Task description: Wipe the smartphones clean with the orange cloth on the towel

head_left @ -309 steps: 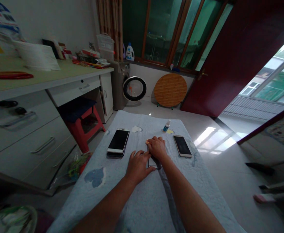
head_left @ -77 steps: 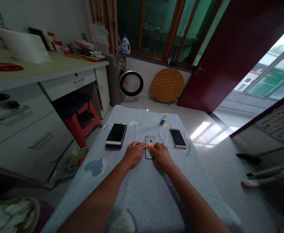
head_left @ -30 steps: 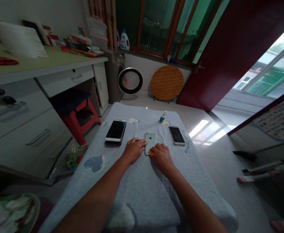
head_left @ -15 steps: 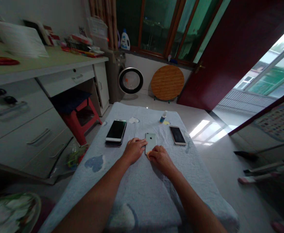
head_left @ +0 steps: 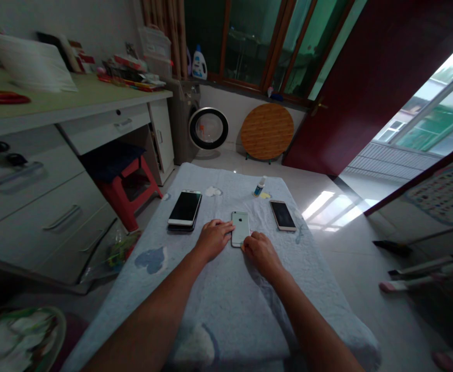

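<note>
A silver smartphone (head_left: 240,227) lies face down on the cloth-covered table, an apple logo on its back. The fingertips of my left hand (head_left: 214,239) rest on the phone's left edge, fingers stretched out and lying fairly flat. At the lower right corner of the phone is my right hand (head_left: 263,253), its fingers pinched around a small orange pad (head_left: 243,247). Most of that pad is hidden by the fingers. To the left, a white-framed phone (head_left: 185,207) lies on top of a dark one (head_left: 182,228). Another phone (head_left: 283,215) lies screen up on the right.
A small spray bottle (head_left: 260,186) stands near the table's far edge. Beyond the light blue tablecloth (head_left: 218,330) are a red stool (head_left: 133,194), a washing machine with its round door (head_left: 209,128) swung open, and a round wooden tabletop (head_left: 267,131) against the wall.
My right hand has slid slightly to the right along the phone's lower end, and less of the orange pad shows. My left hand stays at the phone's left edge.
</note>
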Demonstrator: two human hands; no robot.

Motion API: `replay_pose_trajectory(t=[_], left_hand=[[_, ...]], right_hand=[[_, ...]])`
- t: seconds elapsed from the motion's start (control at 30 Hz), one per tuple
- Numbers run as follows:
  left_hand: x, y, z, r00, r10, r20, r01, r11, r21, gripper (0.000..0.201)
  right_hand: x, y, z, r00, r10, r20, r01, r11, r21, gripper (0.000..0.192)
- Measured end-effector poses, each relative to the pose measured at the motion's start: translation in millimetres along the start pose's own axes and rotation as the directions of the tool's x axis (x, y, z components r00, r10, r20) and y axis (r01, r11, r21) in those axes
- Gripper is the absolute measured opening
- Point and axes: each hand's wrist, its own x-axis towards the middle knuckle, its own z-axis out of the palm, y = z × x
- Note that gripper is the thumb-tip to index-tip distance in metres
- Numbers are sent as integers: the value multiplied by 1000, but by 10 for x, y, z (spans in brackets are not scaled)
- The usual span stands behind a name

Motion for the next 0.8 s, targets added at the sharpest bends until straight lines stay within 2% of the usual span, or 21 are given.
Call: replay_pose_trajectory(t=[0.23, 0.6, 0.8], left_hand=[[-15, 23, -21, 1000, 1, 16, -1, 1000, 8, 43], [-32, 18, -17, 1000, 19, 18, -20, 999, 27, 42], [-21, 6, -12, 1000, 17, 17, -18, 1000, 25, 42]], right_hand=[[-20, 67, -74, 998, 40, 50, -40, 999, 6, 13], [192, -310, -8, 996, -62, 66, 64, 997, -40, 18], [52, -57, -38, 998, 1, 59, -3, 999, 40, 17]])
